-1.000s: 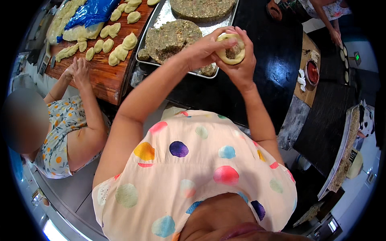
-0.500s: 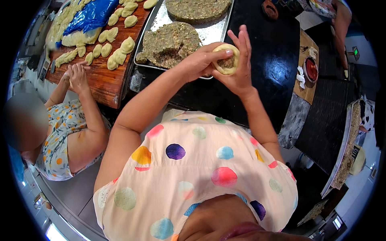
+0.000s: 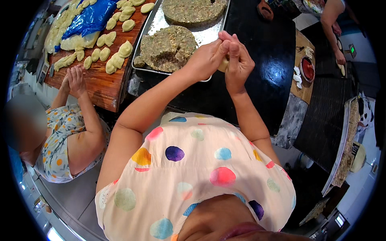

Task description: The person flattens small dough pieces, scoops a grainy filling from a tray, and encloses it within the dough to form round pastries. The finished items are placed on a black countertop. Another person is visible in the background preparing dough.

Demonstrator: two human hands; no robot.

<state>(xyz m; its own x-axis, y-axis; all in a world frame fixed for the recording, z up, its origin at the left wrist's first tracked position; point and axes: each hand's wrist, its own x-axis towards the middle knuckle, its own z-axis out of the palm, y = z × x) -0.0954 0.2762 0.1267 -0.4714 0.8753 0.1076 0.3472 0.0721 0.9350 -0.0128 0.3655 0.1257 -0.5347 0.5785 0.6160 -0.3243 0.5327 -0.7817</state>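
Pressed together over the black table (image 3: 261, 96), my left hand (image 3: 204, 61) and my right hand (image 3: 240, 65) close around a filled piece of pale dough (image 3: 223, 65). Only a small part of the dough shows between them; its filling is hidden. My fingertips meet at the top. Just beyond my left hand, a metal tray (image 3: 159, 19) bears two masses of brownish, speckled filling: a broken-into near mound (image 3: 165, 46) and a rounder far one (image 3: 193, 12).
At left, a wooden table (image 3: 100, 90) holds several dough pieces (image 3: 120, 56) and a blue plastic sheet (image 3: 86, 20) over more dough. A co-worker (image 3: 76, 132) stands beside it, palms together. Right lies a red-filled bowl (image 3: 307, 69); another person's arm (image 3: 331, 34) reaches in beyond.
My hands have closed over the dough; before, its open ring and the filling inside showed, with my right fingers stretched out. The co-worker's hands have come flat together.
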